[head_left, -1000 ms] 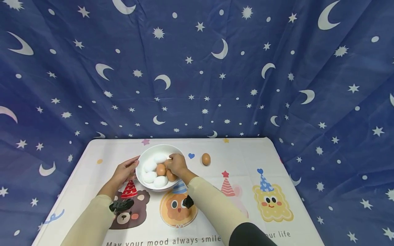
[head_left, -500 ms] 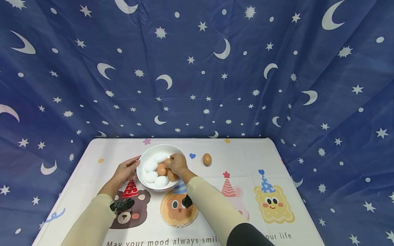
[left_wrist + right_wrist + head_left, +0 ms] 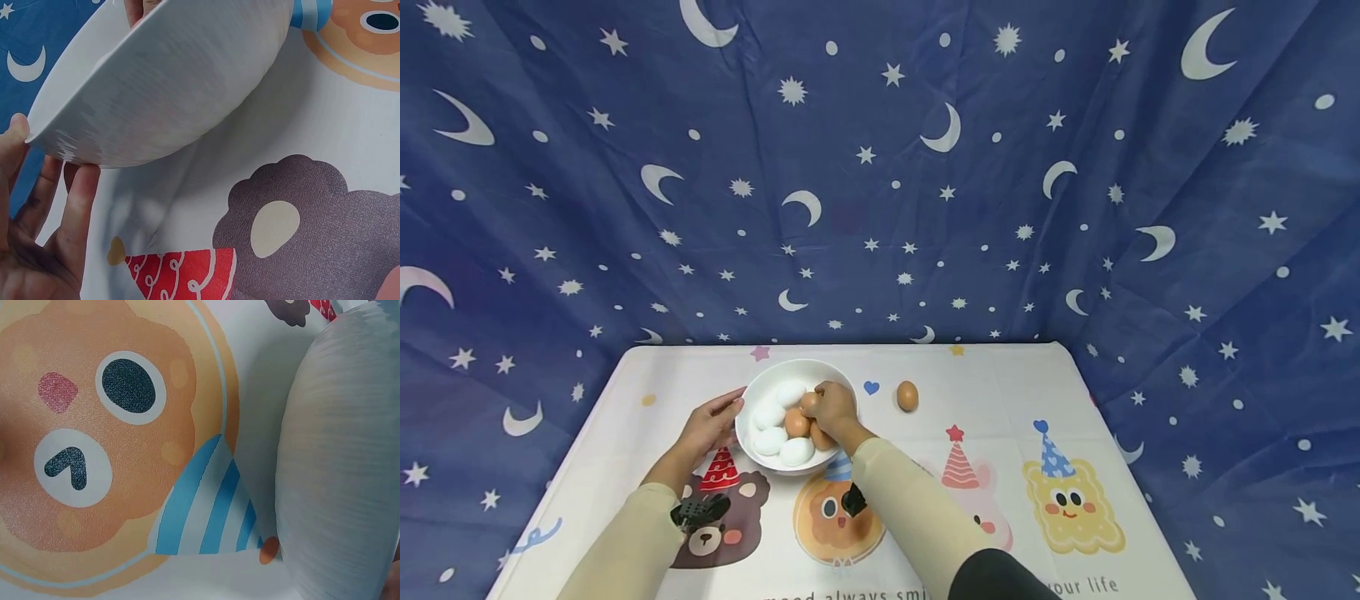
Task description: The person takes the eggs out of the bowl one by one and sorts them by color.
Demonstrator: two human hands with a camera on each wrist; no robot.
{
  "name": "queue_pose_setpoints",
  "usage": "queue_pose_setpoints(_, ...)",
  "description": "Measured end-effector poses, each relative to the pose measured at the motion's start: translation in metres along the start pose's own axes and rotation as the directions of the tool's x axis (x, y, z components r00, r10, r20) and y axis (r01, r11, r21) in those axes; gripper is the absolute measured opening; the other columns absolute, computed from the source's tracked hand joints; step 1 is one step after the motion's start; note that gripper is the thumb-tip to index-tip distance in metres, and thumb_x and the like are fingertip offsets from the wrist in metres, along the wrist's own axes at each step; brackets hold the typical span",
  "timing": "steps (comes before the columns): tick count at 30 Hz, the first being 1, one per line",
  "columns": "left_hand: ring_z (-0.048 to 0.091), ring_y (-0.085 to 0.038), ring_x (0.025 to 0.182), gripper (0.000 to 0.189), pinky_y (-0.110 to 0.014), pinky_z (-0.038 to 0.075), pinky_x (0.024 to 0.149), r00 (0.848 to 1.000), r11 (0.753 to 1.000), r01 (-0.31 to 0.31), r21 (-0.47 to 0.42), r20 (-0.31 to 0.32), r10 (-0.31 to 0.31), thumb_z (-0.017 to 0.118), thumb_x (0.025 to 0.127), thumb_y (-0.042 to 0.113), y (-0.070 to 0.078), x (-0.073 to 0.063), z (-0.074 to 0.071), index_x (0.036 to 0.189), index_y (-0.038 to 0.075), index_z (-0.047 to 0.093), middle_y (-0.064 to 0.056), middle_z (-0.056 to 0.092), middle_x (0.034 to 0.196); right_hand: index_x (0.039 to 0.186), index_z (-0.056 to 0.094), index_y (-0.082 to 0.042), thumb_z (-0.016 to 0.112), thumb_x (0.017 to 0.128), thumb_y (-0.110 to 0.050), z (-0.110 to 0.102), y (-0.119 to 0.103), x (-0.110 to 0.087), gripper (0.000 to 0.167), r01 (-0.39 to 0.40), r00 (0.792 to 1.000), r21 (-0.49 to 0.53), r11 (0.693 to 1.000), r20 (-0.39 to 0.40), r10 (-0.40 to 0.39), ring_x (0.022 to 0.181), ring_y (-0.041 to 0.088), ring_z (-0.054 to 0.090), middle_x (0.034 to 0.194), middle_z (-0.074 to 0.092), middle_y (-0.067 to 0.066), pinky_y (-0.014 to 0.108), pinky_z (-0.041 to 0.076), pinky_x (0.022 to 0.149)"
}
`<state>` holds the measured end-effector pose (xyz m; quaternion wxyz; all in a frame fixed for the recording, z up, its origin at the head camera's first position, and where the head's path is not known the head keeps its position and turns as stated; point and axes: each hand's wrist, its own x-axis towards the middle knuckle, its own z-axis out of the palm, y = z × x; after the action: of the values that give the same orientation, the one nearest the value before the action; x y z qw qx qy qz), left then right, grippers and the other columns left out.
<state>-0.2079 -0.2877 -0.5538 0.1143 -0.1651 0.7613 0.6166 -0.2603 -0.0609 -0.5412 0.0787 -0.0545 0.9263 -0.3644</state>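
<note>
A white bowl holds several white eggs and brown eggs. At its left side my left hand grips the bowl; the left wrist view shows the thumb at the rim and fingers under the wall. My right hand reaches in over the right rim, its fingers curled round a brown egg among the others. The palm side of this hand is hidden. In the right wrist view the bowl's outer wall fills the right side.
A single brown egg lies on the table to the right of the bowl. The white tablecloth carries printed cartoon figures and lettering. Behind the table hangs a blue curtain with moons and stars.
The head view has shifted slightly. Both hands, the bowl and the eggs keep the same places relative to each other.
</note>
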Motion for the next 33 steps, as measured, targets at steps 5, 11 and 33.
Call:
queue_pose_setpoints(5, 0.065, -0.020, 0.109, 0.058, -0.031, 0.061, 0.082, 1.000, 1.000, 0.002, 0.014, -0.005, -0.002, 0.052, 0.102, 0.042, 0.0004, -0.0007, 0.0011, 0.152, 0.016, 0.038, -0.023, 0.040, 0.150, 0.115, 0.070, -0.006, 0.084, 0.079, -0.023, 0.0041, 0.0030, 0.0027, 0.041, -0.025, 1.000, 0.019, 0.999, -0.003, 0.026, 0.111, 0.022, 0.063, 0.112, 0.071, 0.006, 0.031, 0.053, 0.099)
queue_pose_setpoints(11, 0.060, -0.031, 0.121, 0.061, -0.031, 0.061, 0.083, 1.000, 1.000, 0.012, 0.017, -0.011, -0.012, 0.053, 0.100, 0.045, -0.0001, -0.0004, 0.0015, 0.152, 0.018, 0.038, -0.022, 0.040, 0.151, 0.119, 0.069, -0.006, 0.081, 0.082, -0.022, 0.0071, 0.0037, 0.0037, 0.042, -0.062, 0.998, 0.066, 0.996, 0.007, 0.061, 0.115, 0.024, 0.062, 0.118, 0.070, 0.006, 0.034, 0.053, 0.100)
queue_pose_setpoints(33, 0.062, -0.028, 0.118, 0.061, -0.031, 0.061, 0.082, 0.999, 1.000, 0.020, 0.018, -0.025, -0.020, 0.053, 0.099, 0.046, 0.0009, -0.0008, 0.0019, 0.152, 0.019, 0.039, -0.021, 0.040, 0.152, 0.116, 0.070, -0.004, 0.078, 0.085, -0.022, 0.0016, 0.0006, 0.0010, 0.037, -0.027, 1.000, 0.085, 0.996, 0.004, 0.027, 0.110, 0.023, 0.064, 0.114, 0.070, 0.008, 0.029, 0.056, 0.093)
